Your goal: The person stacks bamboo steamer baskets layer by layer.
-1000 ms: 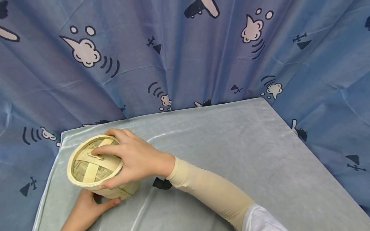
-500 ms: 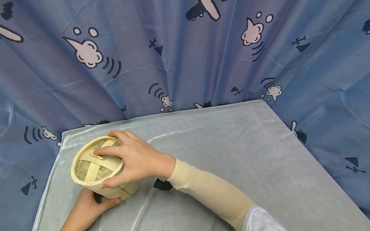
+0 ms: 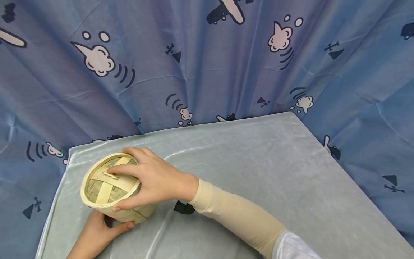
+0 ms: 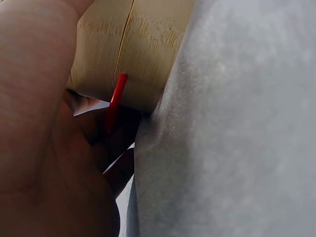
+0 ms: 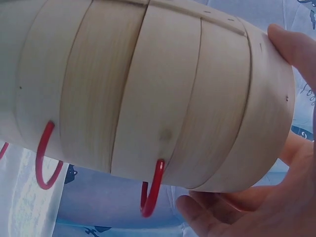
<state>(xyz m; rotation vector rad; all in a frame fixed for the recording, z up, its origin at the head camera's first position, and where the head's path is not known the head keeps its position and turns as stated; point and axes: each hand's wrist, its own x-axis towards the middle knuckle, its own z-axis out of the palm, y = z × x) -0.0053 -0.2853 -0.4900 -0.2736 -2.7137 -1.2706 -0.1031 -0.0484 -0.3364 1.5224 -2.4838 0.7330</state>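
Observation:
At the left of the head view, a round bamboo steamer [image 3: 129, 215] stands tilted, with its woven lid [image 3: 102, 192] facing up and to the left. My right hand [image 3: 153, 180] spans the lid, thumb on the near rim and fingers over the far side; one finger touches the small twisted knob [image 3: 111, 175]. Lower down, my left hand [image 3: 97, 232] grips the steamer's near side, its thumb along the wall and the other fingers mostly hidden. Red loops [image 5: 153, 190] stick out of the steamer's side in the right wrist view, and one red loop [image 4: 116, 101] shows near the left palm.
Grey velvety cloth [image 3: 252, 162] covers the table. A small black strap-like piece [image 3: 183, 207] lies beneath the right wrist. Blue patterned curtains [image 3: 213, 72] hang along the back and right edges of the table.
The steamer's lid end has shifted slightly to the right, the right hand moving with it. The left hand's grip looks the same.

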